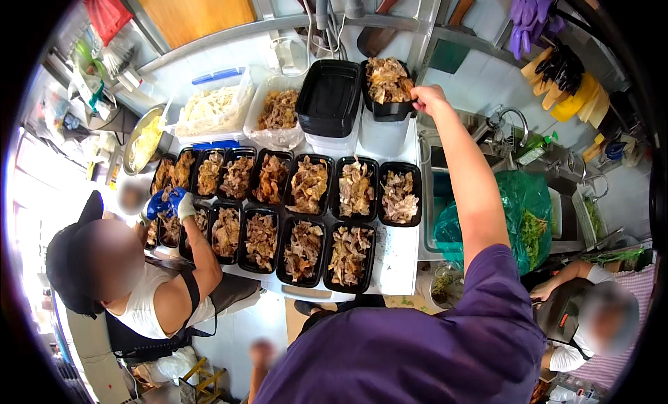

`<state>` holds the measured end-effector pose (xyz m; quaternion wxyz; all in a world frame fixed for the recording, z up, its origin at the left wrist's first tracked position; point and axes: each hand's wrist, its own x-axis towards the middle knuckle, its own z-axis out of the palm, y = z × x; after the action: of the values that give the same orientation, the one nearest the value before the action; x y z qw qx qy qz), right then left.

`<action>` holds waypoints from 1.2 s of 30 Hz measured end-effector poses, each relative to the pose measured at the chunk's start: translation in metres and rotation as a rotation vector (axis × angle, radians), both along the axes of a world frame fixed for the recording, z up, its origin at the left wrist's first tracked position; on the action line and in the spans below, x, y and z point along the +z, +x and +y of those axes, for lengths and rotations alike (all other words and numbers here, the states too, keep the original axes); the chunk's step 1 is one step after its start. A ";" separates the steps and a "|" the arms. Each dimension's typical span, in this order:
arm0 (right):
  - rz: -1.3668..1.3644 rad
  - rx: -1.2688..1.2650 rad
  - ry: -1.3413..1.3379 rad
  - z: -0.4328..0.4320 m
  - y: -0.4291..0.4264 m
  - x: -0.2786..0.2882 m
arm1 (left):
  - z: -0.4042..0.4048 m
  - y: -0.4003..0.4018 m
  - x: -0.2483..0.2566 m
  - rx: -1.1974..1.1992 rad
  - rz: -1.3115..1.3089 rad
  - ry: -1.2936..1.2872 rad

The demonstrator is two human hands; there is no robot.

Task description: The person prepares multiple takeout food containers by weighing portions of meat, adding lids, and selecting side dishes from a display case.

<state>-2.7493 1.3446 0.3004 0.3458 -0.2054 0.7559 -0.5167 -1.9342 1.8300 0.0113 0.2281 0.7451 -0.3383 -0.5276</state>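
My right hand [429, 98] stretches to the back of the table, fingers closed on the right rim of a black plastic container [389, 111]. Shredded cooked meat [386, 78] heaps up in that container, which sits atop a translucent plastic tub [385, 138]. Directly left of it is a stack of empty black containers [327, 93]. Two rows of meat-filled black containers, one of them a near-right container [350, 258], cover much of the white table [394, 263]. A blurred hand [262, 354], apparently my left, hangs low at the bottom edge; its fingers cannot be made out.
A co-worker's blue-gloved hands [169, 203] work over the left containers. Behind are a tub of pale strips [211, 109], a tub of meat [279, 109] and a metal bowl [145, 140]. Right are a sink [436, 158], a green plastic bag [514, 190] and another person [566, 310].
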 end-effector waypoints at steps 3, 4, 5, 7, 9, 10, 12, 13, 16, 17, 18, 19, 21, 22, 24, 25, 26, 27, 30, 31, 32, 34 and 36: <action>-0.032 0.060 0.002 0.007 0.008 0.003 | 0.009 -0.001 0.001 0.030 -0.026 -0.045; -0.051 0.087 -0.002 0.009 0.014 0.004 | 0.014 0.001 0.000 0.058 -0.031 -0.047; -0.032 0.085 -0.007 0.012 0.017 0.006 | 0.015 0.000 -0.002 0.079 -0.029 -0.049; -0.040 0.124 -0.008 0.020 0.016 0.008 | 0.015 -0.004 -0.003 0.126 -0.022 -0.056; -0.062 0.137 -0.037 0.027 0.014 0.009 | 0.009 -0.004 0.002 0.009 -0.068 -0.076; 0.031 0.127 -0.018 0.028 0.014 0.011 | 0.000 0.001 0.006 -0.132 -0.123 -0.089; 0.223 0.101 0.032 0.038 0.028 0.025 | -0.027 -0.014 0.035 -0.243 -0.113 -0.116; 0.629 0.239 0.149 0.046 0.012 0.027 | -0.055 -0.033 0.059 -0.317 -0.095 -0.138; 0.668 0.408 -0.117 0.054 0.094 0.052 | -0.100 -0.065 0.107 -0.072 0.022 -0.069; 0.551 0.435 -0.117 0.055 0.113 0.051 | -0.115 -0.082 0.119 -0.090 0.019 -0.086; 0.430 0.461 -0.122 0.053 0.133 0.050 | -0.127 -0.098 0.131 -0.106 0.011 -0.106; 0.445 0.493 -0.104 0.048 0.151 0.050 | -0.128 -0.102 0.132 -0.133 -0.004 -0.107; 0.476 0.522 -0.056 0.038 0.173 0.050 | -0.133 -0.110 0.127 -0.195 -0.029 -0.104; 0.488 0.524 -0.026 0.033 0.180 0.052 | -0.128 -0.111 0.124 -0.231 -0.045 -0.101; 0.551 0.519 -0.053 0.020 0.182 0.042 | -0.116 -0.107 0.109 -0.302 -0.077 -0.100; 0.685 0.460 -0.002 0.012 0.172 0.035 | -0.111 -0.105 0.101 -0.294 -0.072 -0.077; 0.815 0.422 0.046 0.007 0.177 0.037 | -0.098 -0.100 0.092 -0.263 -0.070 -0.050; 0.851 0.434 0.104 0.007 0.175 0.040 | -0.087 -0.091 0.085 -0.240 -0.071 -0.040; 1.012 0.497 0.172 0.010 0.228 0.072 | -0.020 -0.063 0.066 -0.056 -0.116 0.074; 0.980 0.483 0.244 0.013 0.197 0.071 | -0.028 -0.062 0.063 -0.064 -0.098 0.123; 0.948 0.522 0.254 0.009 0.203 0.080 | -0.008 -0.042 0.057 0.004 -0.093 0.150; 0.851 0.618 0.229 0.007 0.202 0.084 | 0.015 -0.031 0.050 0.127 -0.064 0.215; 0.738 0.589 0.134 0.002 0.169 0.070 | 0.016 -0.034 0.052 0.207 -0.021 0.276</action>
<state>-2.5801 1.3463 0.3703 0.1986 -0.5578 0.7695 -0.2392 -1.9687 1.8457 0.0635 0.1729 0.8057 -0.1865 -0.5349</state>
